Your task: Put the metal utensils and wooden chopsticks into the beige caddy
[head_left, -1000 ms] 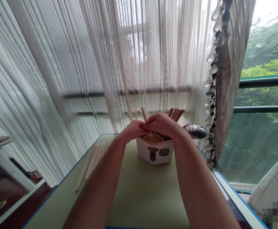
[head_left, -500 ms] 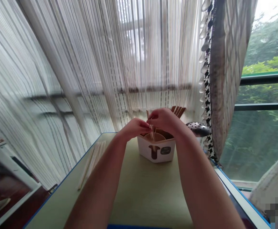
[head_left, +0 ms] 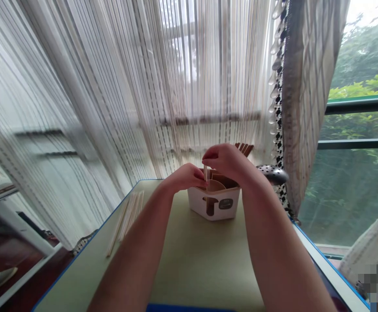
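Left hand point(head_left: 186, 177) and right hand point(head_left: 221, 157) pinch slim, pale sticks point(head_left: 205, 172) upright before a smooth, angular white box point(head_left: 198, 203).

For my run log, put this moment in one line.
right hand: pinching pale stick near top; left hand: lower, at stick; white container: behind stick; other sticks: on table

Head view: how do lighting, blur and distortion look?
Head view: backlit through the striped sheer white curtain, white sky at upper right washed out; head view: slender pale stick at the right hand blurred; head view: curtain lines fan outward, suggesting wide-angle stretch, with pixelated patch at lower right.
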A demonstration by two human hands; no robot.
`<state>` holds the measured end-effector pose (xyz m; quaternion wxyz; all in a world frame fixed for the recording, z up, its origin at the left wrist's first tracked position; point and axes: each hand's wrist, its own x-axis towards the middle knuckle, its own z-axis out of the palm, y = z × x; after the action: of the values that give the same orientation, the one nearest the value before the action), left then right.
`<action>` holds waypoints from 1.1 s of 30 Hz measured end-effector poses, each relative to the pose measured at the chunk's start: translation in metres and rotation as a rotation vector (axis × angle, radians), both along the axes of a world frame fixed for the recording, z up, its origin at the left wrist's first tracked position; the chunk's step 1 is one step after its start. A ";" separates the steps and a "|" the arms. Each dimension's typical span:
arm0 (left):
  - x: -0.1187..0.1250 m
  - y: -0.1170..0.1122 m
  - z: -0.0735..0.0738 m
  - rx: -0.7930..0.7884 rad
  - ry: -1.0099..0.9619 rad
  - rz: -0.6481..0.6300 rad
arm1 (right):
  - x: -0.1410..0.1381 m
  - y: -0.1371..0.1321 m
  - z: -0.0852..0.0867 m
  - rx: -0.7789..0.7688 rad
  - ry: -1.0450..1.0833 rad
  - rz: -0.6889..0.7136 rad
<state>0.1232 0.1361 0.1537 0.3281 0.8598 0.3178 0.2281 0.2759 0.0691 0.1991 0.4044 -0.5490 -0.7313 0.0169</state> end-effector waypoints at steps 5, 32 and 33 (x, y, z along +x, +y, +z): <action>-0.003 -0.002 0.003 -0.069 -0.054 0.001 | -0.002 -0.002 0.000 -0.042 -0.003 0.010; -0.110 -0.007 -0.051 0.481 -0.315 1.015 | -0.062 -0.014 -0.010 0.085 -0.282 -0.166; -0.124 -0.011 -0.061 0.480 -0.282 1.037 | -0.070 -0.020 -0.010 0.154 -0.285 -0.120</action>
<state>-0.0012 0.1255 0.0927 0.0088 0.6036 0.5896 0.5366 0.2055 0.0496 0.1891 0.3379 -0.5561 -0.7461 -0.1412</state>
